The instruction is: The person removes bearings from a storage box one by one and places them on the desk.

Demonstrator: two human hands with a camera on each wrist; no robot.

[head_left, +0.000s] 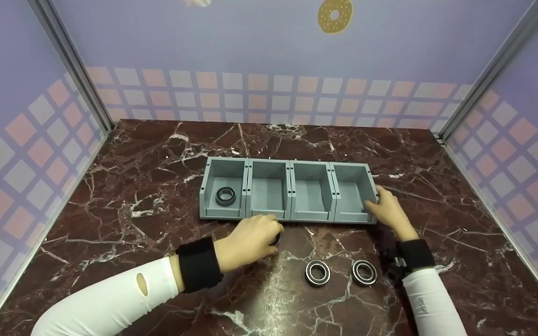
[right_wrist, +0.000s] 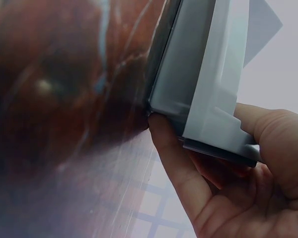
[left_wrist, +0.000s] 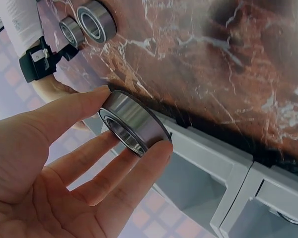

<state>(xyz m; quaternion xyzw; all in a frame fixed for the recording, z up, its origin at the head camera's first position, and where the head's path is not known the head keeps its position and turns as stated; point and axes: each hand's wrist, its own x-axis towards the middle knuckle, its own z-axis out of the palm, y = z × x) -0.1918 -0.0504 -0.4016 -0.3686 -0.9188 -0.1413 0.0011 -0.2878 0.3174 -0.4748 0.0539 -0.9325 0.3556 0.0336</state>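
Note:
In the left wrist view my left hand (left_wrist: 84, 158) pinches a metal ball bearing (left_wrist: 134, 121) between thumb and fingertips. From the head view that left hand (head_left: 250, 238) is just in front of the second bin from the left (head_left: 269, 191), and mostly hides the bearing. My right hand (head_left: 389, 211) grips the right side wall of the rightmost bin (head_left: 350, 186), thumb inside and fingers outside. The right wrist view shows the right hand (right_wrist: 238, 193) around that bin's corner (right_wrist: 213, 119). Another bearing (head_left: 225, 196) lies in the leftmost bin (head_left: 223, 212).
Two more bearings, one left (head_left: 317, 273) and one right (head_left: 364, 272), lie flat on the dark red marbled table (head_left: 157, 186) in front of the bins. The grey bins stand joined in a row. Purple panels (head_left: 273, 46) enclose the table at the back and sides.

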